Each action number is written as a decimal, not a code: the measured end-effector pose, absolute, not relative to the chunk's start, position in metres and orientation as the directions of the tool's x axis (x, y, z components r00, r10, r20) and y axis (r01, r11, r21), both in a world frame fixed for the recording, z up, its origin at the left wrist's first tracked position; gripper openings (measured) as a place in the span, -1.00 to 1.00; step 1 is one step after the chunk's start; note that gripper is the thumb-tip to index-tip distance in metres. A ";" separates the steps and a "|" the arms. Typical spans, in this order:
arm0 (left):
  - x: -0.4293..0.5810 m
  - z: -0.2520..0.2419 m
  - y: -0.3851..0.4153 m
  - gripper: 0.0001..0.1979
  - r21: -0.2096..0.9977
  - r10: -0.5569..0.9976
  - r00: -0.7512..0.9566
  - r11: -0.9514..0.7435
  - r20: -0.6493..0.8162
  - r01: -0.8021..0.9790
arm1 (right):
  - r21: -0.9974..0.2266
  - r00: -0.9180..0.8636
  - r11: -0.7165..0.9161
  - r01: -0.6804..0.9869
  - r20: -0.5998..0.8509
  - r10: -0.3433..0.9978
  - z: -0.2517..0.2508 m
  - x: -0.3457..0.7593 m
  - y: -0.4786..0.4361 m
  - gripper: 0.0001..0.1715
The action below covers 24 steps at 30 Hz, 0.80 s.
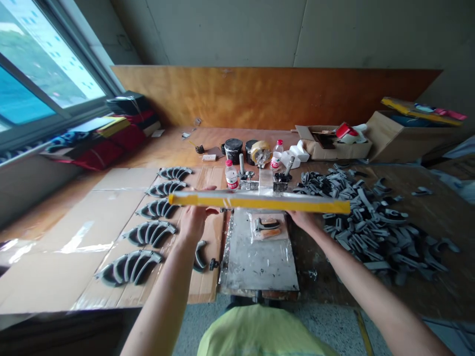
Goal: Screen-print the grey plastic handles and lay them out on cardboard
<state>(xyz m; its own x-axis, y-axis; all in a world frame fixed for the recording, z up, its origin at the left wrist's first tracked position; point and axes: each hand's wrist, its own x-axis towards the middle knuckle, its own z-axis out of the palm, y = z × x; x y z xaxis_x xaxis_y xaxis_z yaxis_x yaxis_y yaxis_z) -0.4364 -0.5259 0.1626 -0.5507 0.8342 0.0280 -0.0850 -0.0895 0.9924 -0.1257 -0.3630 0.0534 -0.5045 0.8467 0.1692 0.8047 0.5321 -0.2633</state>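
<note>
A long yellow-taped frame bar (pixel 260 201) is lifted level above a small silver printing plate (pixel 256 257). My left hand (pixel 195 217) grips the bar near its left end, fingers curled over the top. Under the bar's right part, my right hand (pixel 302 219) holds it, fingers mostly hidden. A dark curved part (pixel 267 223) lies under clear film on the plate. Another grey curved part (pixel 200 256) rests on the cardboard just left of the plate.
Rows of grey curved parts (pixel 148 232) lie on cardboard (pixel 92 237) at left. A big heap of the same parts (pixel 371 217) covers the right bench. Ink tins (pixel 233 148), bottles (pixel 231 175), tape (pixel 260 151) and cardboard boxes (pixel 334 143) stand behind.
</note>
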 end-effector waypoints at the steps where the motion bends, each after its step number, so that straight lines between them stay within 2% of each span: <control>1: -0.437 0.168 -0.517 -0.48 0.990 0.841 -0.539 -0.106 0.038 -0.096 | -0.284 -0.558 0.573 0.768 0.141 0.818 0.043 -0.127 -0.375 -0.73; 4: -0.433 0.172 -0.507 -0.45 0.978 0.822 -0.568 -0.153 0.046 -0.143 | -0.333 -0.673 0.654 0.680 0.070 0.736 0.026 -0.141 -0.402 -0.65; 6: -0.420 0.158 -0.516 -0.41 0.976 0.793 -0.609 -0.119 -0.017 -0.183 | -0.328 -0.683 0.657 0.679 0.045 0.729 0.029 -0.152 -0.413 -0.72; 8: -0.397 0.130 -0.535 -0.35 0.959 0.827 -0.517 0.088 -0.221 -0.270 | -0.326 -0.665 0.644 0.692 0.061 0.745 0.039 -0.162 -0.428 -0.83; 10: -0.368 0.096 -0.558 -0.32 0.842 0.820 -0.249 0.428 -0.514 -0.328 | -0.303 -0.696 0.695 0.652 0.124 0.707 0.050 -0.175 -0.453 -0.86; 11: -0.355 0.079 -0.570 -0.34 0.780 0.783 -0.184 0.505 -0.594 -0.369 | -0.279 -0.745 0.754 0.595 0.162 0.647 0.053 -0.182 -0.467 -0.85; 13: -0.340 0.049 -0.592 -0.45 0.704 0.724 -0.169 0.545 -0.669 -0.455 | -0.235 -0.872 0.887 0.398 0.205 0.445 0.054 -0.193 -0.492 -0.79; 15: -0.348 0.027 -0.611 -0.54 0.697 0.678 -0.256 0.521 -0.689 -0.493 | -0.230 -0.935 0.943 0.242 0.204 0.289 0.049 -0.191 -0.499 -0.75; 16: -0.360 0.019 -0.621 -0.56 0.706 0.649 -0.316 0.519 -0.692 -0.481 | -0.233 -0.938 0.940 0.247 0.188 0.293 0.047 -0.182 -0.493 -0.75; 17: -0.377 0.011 -0.631 -0.57 0.723 0.615 -0.388 0.520 -0.686 -0.454 | -0.226 -0.918 0.918 0.325 0.159 0.364 0.045 -0.168 -0.480 -0.76; 19: -0.418 -0.003 -0.654 -0.57 0.735 0.499 -0.552 0.556 -0.669 -0.388 | -0.139 -0.775 0.776 0.616 0.071 0.628 0.043 -0.125 -0.441 -0.76; 21: -0.456 -0.018 -0.676 -0.63 0.690 0.335 -0.668 0.619 -0.665 -0.376 | 0.058 -0.500 0.501 0.864 -0.024 0.866 0.044 -0.074 -0.398 -0.69; 22: -0.471 -0.024 -0.685 -0.65 0.658 0.279 -0.692 0.657 -0.666 -0.368 | 0.149 -0.377 0.382 0.912 -0.061 0.924 0.045 -0.050 -0.380 -0.65; 24: -0.489 -0.036 -0.697 -0.66 0.600 0.241 -0.710 0.738 -0.662 -0.309 | 0.252 -0.260 0.278 0.927 -0.104 0.960 0.044 -0.011 -0.356 -0.61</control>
<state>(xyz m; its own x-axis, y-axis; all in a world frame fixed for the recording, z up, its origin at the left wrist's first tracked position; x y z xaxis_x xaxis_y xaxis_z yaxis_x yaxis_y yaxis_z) -0.4887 -0.6970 -0.0360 -0.7102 0.2406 -0.6616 -0.3092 0.7377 0.6002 -0.0112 -0.3558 0.0445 -0.2599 0.9600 -0.1040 0.9268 0.2783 0.2522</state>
